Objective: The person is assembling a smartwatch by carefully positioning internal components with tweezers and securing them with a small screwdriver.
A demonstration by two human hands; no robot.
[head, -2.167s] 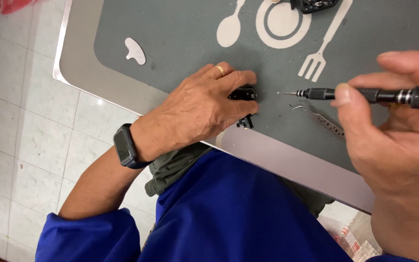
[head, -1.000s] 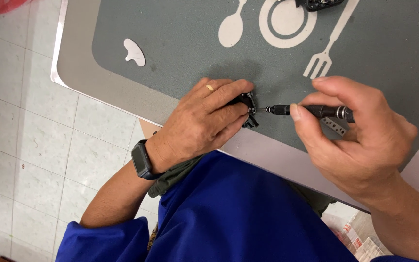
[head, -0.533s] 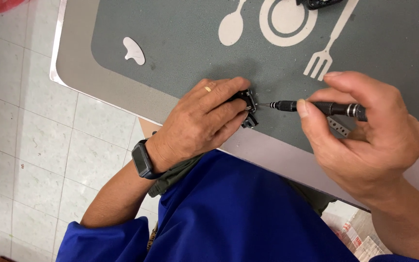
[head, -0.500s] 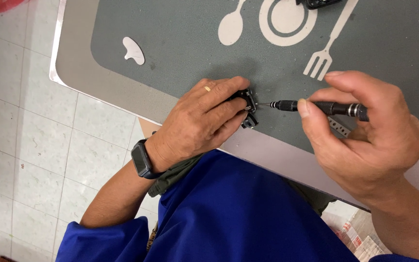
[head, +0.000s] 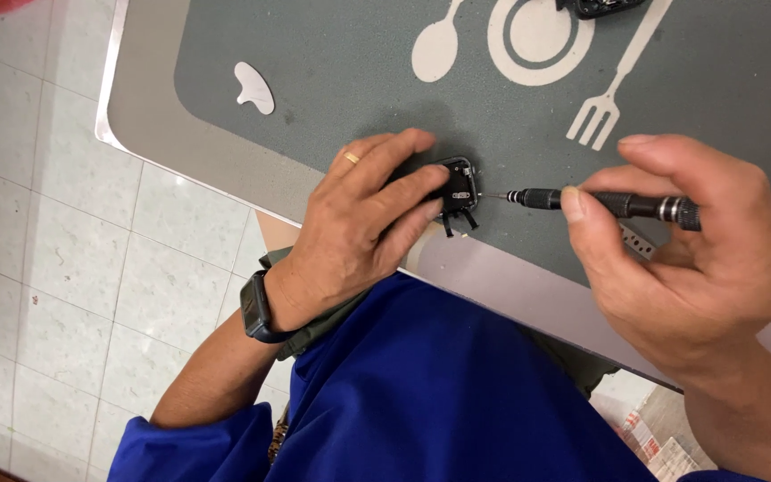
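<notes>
From my remote station I watched the left hand [head: 359, 236] press a small black device [head: 457, 189] flat against the grey placemat [head: 332, 62] near the table's front edge, fingers laid together over it. The right hand [head: 698, 259] pinched a slim black precision screwdriver [head: 600, 202] between thumb and fingertips, its tip at the device's right side. A white pick [head: 254, 87] lay well apart on the mat.

A small black electronic part [head: 457, 189] is held on the grey cutlery-printed table mat [head: 332, 80] under the left hand [head: 363, 228]; a slim black metal screwdriver [head: 600, 203], gripped by the right hand [head: 698, 259], is set at its right edge; a white guitar-pick-shaped plastic tool [head: 253, 87] is seen far left.
</notes>
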